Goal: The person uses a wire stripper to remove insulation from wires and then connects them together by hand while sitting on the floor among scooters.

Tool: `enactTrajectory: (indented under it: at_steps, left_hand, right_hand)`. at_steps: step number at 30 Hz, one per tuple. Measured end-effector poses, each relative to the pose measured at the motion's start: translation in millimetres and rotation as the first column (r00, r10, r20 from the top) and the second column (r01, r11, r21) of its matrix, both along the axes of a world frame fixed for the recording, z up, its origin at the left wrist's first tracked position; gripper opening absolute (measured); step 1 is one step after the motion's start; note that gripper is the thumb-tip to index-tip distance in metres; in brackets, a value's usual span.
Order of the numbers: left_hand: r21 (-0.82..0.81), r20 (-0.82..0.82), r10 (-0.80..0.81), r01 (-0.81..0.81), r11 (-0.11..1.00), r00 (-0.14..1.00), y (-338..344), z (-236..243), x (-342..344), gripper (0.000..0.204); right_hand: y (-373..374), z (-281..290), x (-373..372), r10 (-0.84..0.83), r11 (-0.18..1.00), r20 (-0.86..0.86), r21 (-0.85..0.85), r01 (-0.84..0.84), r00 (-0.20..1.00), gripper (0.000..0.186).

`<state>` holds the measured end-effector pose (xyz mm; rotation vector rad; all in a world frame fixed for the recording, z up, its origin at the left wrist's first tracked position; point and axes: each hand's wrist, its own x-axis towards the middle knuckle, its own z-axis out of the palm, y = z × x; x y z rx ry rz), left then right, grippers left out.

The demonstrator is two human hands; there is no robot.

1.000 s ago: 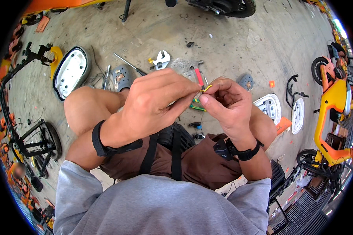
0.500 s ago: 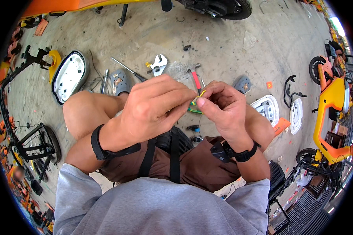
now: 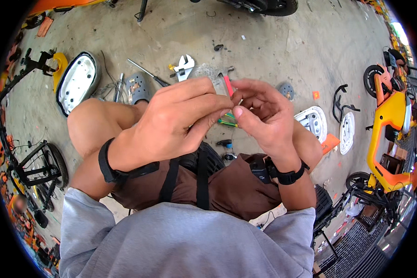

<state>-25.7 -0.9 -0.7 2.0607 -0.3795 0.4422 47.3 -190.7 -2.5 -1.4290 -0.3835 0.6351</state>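
The big change is that the bit of yellow wire, which poked out brightly between the fingers a second ago, no longer shows clearly. It may be tucked between the fingertips, on the person's side of the adjustable wrench [image 3: 184, 72] and off to its right, but I cannot see it well enough to be sure. The left hand [image 3: 175, 116] is bent over with its thumb and first finger close together, in a narrow pinch. The right hand [image 3: 268, 113] is curled, and its thumb and first finger look a little farther apart than half a second ago. The tips of the two hands are very near each other. I cannot tell if either hand is closed on the wire, or if they touch. This means the small work seems to be going on at the fingertips, and how far it has got is hidden. A red-handled tool [image 3: 228, 85], maybe a hammer, lies just to the right of the wrench, partly behind the hands. A green-handled tool [image 3: 228, 123] lies nearer the person than the wrench. To the left of the wrench is a screwdriver [image 3: 147, 72] with a dark handle.
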Motion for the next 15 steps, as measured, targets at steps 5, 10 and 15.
enactTrajectory:
  at_steps: [5, 10, 15]
  left_hand:
    - [-0.040, -0.105, -0.010, 0.006, 0.999, 0.994, 3.3, 2.8, -1.0, 0.011]
    - [-0.051, -0.237, -0.032, 0.021, 0.998, 0.971, -0.5, 0.8, -4.6, 0.008]
    - [-0.039, -0.203, -0.018, 0.010, 0.999, 0.979, -0.1, -1.1, -3.1, 0.010]
  right_hand:
    - [-2.4, -6.1, 1.7, 0.033, 0.990, 0.457, -0.136, 0.033, 0.889, 0.015]
    - [-0.7, -7.0, 1.5, 0.025, 0.984, 0.516, -0.163, 0.070, 0.856, 0.014]
    - [-1.0, -8.3, -0.2, 0.053, 0.982, 0.603, -0.174, 0.066, 0.796, 0.014]
